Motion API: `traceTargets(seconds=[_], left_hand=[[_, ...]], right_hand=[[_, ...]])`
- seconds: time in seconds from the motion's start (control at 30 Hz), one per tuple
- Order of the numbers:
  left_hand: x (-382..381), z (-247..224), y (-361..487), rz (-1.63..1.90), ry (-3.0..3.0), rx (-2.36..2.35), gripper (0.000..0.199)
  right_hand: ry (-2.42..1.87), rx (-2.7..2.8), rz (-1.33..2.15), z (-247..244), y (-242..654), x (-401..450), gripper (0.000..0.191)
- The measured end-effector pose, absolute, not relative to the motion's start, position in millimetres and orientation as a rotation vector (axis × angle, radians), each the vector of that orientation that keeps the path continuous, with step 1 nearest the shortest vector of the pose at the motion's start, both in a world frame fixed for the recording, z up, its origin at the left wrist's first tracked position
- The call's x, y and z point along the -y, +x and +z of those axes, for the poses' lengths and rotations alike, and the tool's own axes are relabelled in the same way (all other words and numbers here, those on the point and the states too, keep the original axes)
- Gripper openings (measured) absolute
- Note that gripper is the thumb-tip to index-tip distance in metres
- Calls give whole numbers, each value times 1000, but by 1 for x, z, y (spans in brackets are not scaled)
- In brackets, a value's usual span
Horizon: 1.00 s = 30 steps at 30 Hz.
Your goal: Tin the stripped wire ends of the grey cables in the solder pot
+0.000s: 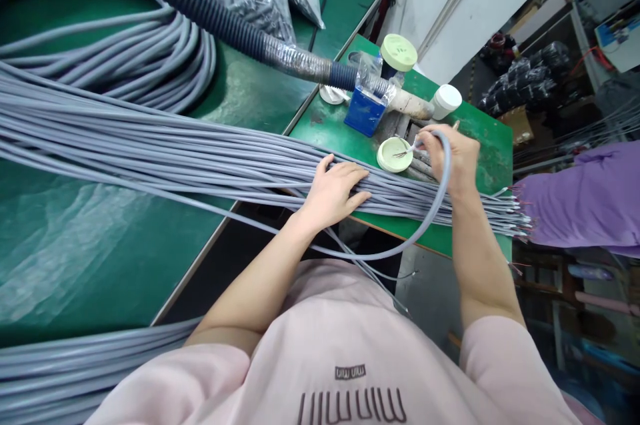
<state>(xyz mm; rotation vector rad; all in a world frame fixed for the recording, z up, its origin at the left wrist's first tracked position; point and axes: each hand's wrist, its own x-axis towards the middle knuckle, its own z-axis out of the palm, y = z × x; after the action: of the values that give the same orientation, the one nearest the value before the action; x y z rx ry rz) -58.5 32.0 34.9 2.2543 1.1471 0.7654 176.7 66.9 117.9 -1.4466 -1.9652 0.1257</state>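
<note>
Cable workshop [310, 115], wire bundles [240, 158] everywhere

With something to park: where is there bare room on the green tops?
In the picture's lower left, the large table is bare between the main cable bundle and the lower cables. The small bench has a patch between that bundle and the blue box. It is crowded around the open tub, where the right hand holds a bent cable.

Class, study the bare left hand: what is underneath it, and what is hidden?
Beneath the bare left hand runs a bundle of long grey plastic-coated cables, visible on both sides of it. The stretch directly under it is covered and cannot be seen.
</note>
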Motion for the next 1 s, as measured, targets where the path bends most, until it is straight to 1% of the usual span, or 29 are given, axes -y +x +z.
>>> traceTargets(seconds=[0.13,0.37,0.83,1.0], left_hand=[[-34,38,-63,723,2238,-1076,37],[-36,36,-63,716,2227,-1073,38],[-35,36,-62,735,2242,-1089,37],[-36,34,-63,761,2203,-1078,36]], right_hand=[[-1490,1781,50,126,207,-69,27],[-1587,1736,-17,106,254,-95,26],[-1707,1887,-95,80,265,-124,26],[-1667,1871,-90,88,259,-115,25]])
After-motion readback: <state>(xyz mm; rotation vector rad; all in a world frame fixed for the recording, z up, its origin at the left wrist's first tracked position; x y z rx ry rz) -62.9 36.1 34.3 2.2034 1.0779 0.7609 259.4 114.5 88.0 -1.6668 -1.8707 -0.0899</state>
